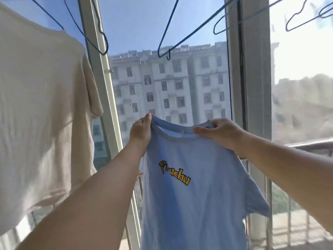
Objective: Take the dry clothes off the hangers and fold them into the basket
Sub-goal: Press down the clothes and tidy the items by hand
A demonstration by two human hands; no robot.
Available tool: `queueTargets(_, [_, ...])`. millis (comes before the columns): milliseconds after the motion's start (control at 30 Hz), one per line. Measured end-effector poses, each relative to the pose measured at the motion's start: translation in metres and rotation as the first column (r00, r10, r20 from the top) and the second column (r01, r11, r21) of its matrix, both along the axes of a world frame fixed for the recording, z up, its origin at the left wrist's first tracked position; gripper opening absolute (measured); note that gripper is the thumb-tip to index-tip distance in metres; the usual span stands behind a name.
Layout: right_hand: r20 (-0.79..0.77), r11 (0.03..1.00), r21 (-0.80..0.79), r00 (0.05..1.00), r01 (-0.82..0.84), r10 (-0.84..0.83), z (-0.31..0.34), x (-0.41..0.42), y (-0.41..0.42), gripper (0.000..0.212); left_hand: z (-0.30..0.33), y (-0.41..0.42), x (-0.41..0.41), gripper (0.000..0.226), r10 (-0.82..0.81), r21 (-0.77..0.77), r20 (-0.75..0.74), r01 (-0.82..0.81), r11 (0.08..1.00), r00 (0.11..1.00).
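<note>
We're on a home's enclosed drying balcony: blue wire hangers (173,33) dangle overhead, a cream T-shirt (41,105) hangs on the left, tall window frames (252,69) and a railing (310,144) face a far apartment block (171,83).

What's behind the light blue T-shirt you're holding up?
Behind the light blue T-shirt: window glass, a metal railing and a pale apartment block. The shirt covers whatever is lower; no basket shows.

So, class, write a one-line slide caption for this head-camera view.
Both hands, left and right, hold a blue T-shirt up by its collar beneath empty blue hangers, beside a hanging cream shirt.
</note>
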State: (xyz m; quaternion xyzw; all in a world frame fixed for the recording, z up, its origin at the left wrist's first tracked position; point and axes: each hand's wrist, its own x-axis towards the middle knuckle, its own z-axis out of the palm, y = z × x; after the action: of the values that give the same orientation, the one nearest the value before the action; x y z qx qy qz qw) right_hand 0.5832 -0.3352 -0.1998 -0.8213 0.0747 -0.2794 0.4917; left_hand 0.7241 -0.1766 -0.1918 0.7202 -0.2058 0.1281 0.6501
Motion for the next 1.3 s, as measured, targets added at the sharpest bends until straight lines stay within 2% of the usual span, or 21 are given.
queueTargets(167, [-0.276, 0.995, -0.081, 0.961, -0.06, 0.035, -0.082, -0.02, -0.028, 0.044, -0.082, -0.009, -0.017, 0.033, -0.069, 0.195, -0.018, 0.071, 0.978, 0.997])
queueTargets(233, [-0.353, 0.994, -0.09, 0.935, -0.063, 0.027, -0.112, -0.029, -0.039, 0.042, -0.114, -0.011, -0.025, 0.036, -0.072, 0.287, -0.043, 0.081, 0.955, 0.996])
queueTargets(333, [-0.373, 0.998, -0.05, 0.928, -0.048, 0.026, -0.153, -0.042, -0.053, 0.024, -0.164, -0.011, -0.041, 0.046, -0.069, 0.404, -0.082, 0.096, 0.91, 0.994])
queueTargets(400, [-0.344, 1.0, -0.02, 0.939, 0.022, -0.027, -0.171, -0.048, -0.062, 0.008, -0.188, -0.009, -0.05, 0.045, -0.087, 0.507, -0.04, 0.095, 0.857, 0.995])
queueTargets(500, [-0.327, 0.993, -0.003, 0.939, 0.114, -0.109, -0.196, -0.055, -0.078, 0.007, -0.219, -0.01, -0.063, 0.056, -0.144, 0.603, -0.072, 0.158, 0.782, 0.987])
queueTargets(600, [-0.31, 0.985, -0.039, 0.935, 0.17, -0.174, -0.219, -0.061, -0.102, 0.021, -0.243, -0.019, -0.082, 0.062, -0.191, 0.581, -0.237, 0.296, 0.758, 0.953])
queueTargets(667, [-0.287, 0.981, -0.044, 0.938, 0.189, -0.194, -0.23, -0.066, -0.114, 0.013, -0.253, -0.026, -0.094, 0.06, -0.201, 0.533, -0.345, 0.368, 0.762, 0.917])
queueTargets(700, [-0.28, 0.978, -0.044, 0.937, 0.206, -0.21, -0.233, -0.07, -0.119, 0.003, -0.257, -0.028, -0.099, 0.057, -0.203, 0.51, -0.386, 0.391, 0.766, 0.9])
queueTargets(800, [-0.327, 0.976, -0.042, 0.92, 0.212, -0.214, -0.244, -0.087, -0.137, 0.005, -0.268, -0.037, -0.114, 0.033, -0.243, 0.406, -0.538, 0.501, 0.764, 0.807])
queueTargets(900, [-0.427, 0.985, 0.047, 0.895, 0.165, -0.13, -0.257, -0.112, -0.156, 0.011, -0.28, -0.049, -0.13, 0.015, -0.278, 0.296, -0.657, 0.579, 0.76, 0.701])
queueTargets(967, [-0.5, 0.991, 0.09, 0.865, 0.099, -0.041, -0.266, -0.128, -0.164, 0.023, -0.288, -0.056, -0.141, 0.008, -0.274, 0.253, -0.681, 0.57, 0.782, 0.679])
queueTargets(1033, [-0.567, 0.997, 0.065, 0.823, 0.037, 0.006, -0.277, -0.141, -0.174, 0.031, -0.296, -0.067, -0.157, 0.007, -0.23, 0.271, -0.668, 0.519, 0.811, 0.708])
queueTargets(1100, [-0.59, 0.999, 0.01, 0.807, 0.034, -0.022, -0.289, -0.152, -0.183, 0.027, -0.304, -0.076, -0.172, 0.013, -0.179, 0.358, -0.615, 0.474, 0.805, 0.768])
queueTargets(1233, [-0.592, 0.989, -0.137, 0.796, 0.052, -0.124, -0.313, -0.171, -0.206, 0.004, -0.321, -0.093, -0.201, 0.023, -0.094, 0.563, -0.511, 0.415, 0.715, 0.854])
queueTargets(1300, [-0.603, 0.988, -0.149, 0.788, 0.043, -0.125, -0.319, -0.177, -0.213, 0.01, -0.329, -0.097, -0.208, 0.03, -0.054, 0.606, -0.501, 0.394, 0.691, 0.864])
